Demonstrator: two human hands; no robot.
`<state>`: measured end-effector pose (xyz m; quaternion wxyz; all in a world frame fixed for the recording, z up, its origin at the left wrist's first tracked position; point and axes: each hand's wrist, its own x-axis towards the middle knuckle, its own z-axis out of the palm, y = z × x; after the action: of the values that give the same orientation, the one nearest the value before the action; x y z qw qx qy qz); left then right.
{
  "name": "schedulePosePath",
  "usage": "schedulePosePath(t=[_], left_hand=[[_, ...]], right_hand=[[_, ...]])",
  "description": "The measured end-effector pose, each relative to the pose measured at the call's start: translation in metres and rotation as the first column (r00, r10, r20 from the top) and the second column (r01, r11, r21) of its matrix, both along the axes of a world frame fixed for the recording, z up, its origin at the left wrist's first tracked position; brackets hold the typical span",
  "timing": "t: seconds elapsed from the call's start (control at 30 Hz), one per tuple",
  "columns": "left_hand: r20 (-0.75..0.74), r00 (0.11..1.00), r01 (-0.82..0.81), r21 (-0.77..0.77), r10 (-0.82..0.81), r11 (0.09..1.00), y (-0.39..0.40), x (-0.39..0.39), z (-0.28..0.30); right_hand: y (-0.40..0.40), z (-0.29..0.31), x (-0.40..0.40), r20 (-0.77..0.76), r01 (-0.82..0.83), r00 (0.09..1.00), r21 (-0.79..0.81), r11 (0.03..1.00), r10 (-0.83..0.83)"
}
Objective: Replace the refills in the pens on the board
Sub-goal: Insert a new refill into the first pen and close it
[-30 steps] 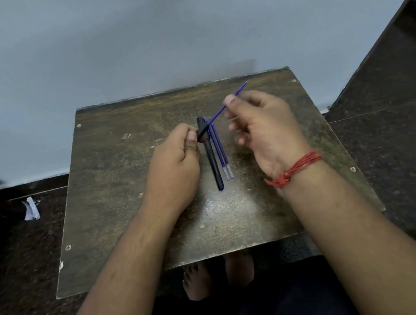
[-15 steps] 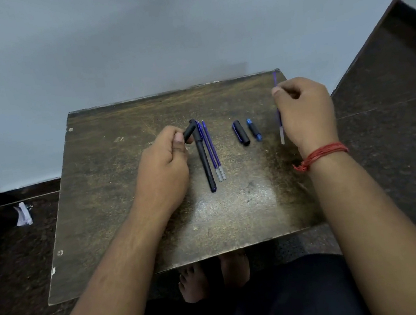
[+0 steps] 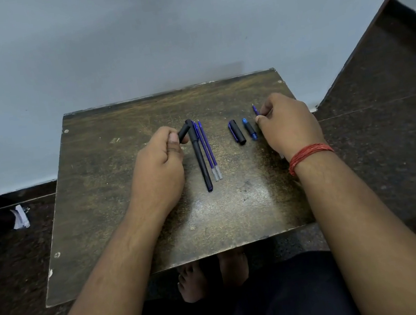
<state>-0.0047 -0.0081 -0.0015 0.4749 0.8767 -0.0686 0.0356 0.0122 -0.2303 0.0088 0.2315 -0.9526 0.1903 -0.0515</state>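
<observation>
On the dark wooden board [image 3: 120,223], my left hand [image 3: 159,169] grips a black pen barrel [image 3: 183,132] whose open end sticks out past my thumb. Just to its right lie a capped black pen [image 3: 200,158] and two blue refills [image 3: 210,154], side by side. Farther right a black cap [image 3: 236,132] and a small blue-tipped pen piece [image 3: 249,128] rest on the board. My right hand [image 3: 288,124] lies low at the board's right edge, fingers closed on a blue refill [image 3: 255,110]; only the refill's tip shows beyond my fingers.
A grey wall stands right behind the board. Dark stone floor surrounds it, with a crumpled white paper scrap [image 3: 20,217] on the left. My bare feet [image 3: 213,276] and dark trousers show under the board's near edge.
My right hand pulled the blue refill out of the barrel, carried it to the board's right edge and lowered it there. The left hand stayed put with the barrel.
</observation>
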Motion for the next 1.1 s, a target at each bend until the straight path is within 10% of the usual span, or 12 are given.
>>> schedulePosePath(t=[0.3,0.53,1.1], left_hand=[[-0.001,0.999,-0.035,-0.033,0.035,0.999,0.001,0.001,0.001],[-0.001,0.996,-0.087,-0.058,0.087,0.994,0.002,0.002,0.003],[0.004,0.996,-0.092,-0.059,0.092,0.994,0.001,0.001,0.004]], right_hand=[[0.016,0.019,-0.005,0.174,-0.031,0.984,0.003,1.000,0.030],[0.065,0.015,-0.011,-0.054,-0.337,0.941,-0.143,0.931,0.333],[0.077,0.019,-0.014,-0.148,-0.348,0.933,-0.144,0.927,0.327]])
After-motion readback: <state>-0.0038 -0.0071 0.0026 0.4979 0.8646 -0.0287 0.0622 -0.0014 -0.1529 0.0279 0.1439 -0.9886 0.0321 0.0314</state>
